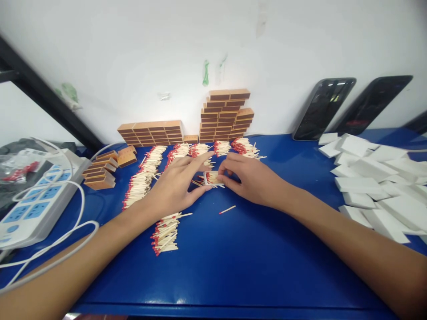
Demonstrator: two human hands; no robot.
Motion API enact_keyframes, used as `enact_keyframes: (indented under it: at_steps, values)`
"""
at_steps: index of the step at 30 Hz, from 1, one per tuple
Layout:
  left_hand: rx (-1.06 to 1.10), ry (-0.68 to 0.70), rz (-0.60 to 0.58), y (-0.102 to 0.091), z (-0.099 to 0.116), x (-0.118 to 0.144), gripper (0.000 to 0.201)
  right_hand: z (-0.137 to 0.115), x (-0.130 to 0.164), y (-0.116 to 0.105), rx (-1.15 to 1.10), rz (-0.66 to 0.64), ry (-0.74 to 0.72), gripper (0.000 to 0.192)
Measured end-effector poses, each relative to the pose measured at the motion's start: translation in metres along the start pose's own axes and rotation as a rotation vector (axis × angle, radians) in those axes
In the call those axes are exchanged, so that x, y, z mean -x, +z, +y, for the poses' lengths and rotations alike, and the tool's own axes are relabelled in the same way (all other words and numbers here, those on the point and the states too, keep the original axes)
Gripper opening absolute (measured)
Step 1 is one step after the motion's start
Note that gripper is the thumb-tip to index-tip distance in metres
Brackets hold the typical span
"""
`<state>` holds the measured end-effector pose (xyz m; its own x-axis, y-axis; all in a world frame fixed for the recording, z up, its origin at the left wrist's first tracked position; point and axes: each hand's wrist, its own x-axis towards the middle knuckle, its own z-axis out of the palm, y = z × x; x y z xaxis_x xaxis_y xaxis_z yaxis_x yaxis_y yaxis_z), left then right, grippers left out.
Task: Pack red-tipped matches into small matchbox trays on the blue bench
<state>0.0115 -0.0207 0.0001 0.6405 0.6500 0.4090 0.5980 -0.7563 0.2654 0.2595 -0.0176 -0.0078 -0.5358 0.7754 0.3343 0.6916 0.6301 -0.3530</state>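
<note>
A small white matchbox tray (pixel 206 178) with red-tipped matches (pixel 212 178) in it sits on the blue table between my hands. My left hand (pixel 178 182) steadies its left end, thumb on the near side and a finger at the far side, with the index finger stretched out above. At the tray's right end, my right hand (pixel 245 178) has thumb and fingers pinched together on the matches; its fingertips partly cover them. More loose matches lie under and beside the tray. One single match (pixel 227 209) rests on the table nearer to me.
Match piles (pixel 167 233) lie left of and behind my left hand. Brown matchboxes (pixel 225 115) are stacked against the wall, others (pixel 100 171) lie at left. White trays (pixel 376 173) heap at right near two dark phone-like slabs (pixel 325 109). A power strip (pixel 40 200) with white cables borders the left.
</note>
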Motion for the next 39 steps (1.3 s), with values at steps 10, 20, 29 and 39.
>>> enact_keyframes:
  at_steps: [10,20,29,39]
  values:
    - [-0.047,0.035,0.02,0.0,-0.002,0.001,0.076,-0.006,-0.001,-0.013,-0.136,0.044,-0.044,0.006]
    - [-0.119,0.052,0.047,-0.002,-0.005,-0.001,0.077,-0.016,0.009,-0.038,-0.349,-0.556,0.052,0.007]
    - [-0.03,0.025,-0.002,0.003,-0.002,0.001,0.076,-0.009,-0.002,-0.02,-0.371,-0.077,0.144,0.016]
    - [-0.011,0.018,0.008,0.003,-0.001,0.001,0.075,-0.016,0.002,-0.005,-0.272,0.112,0.019,0.021]
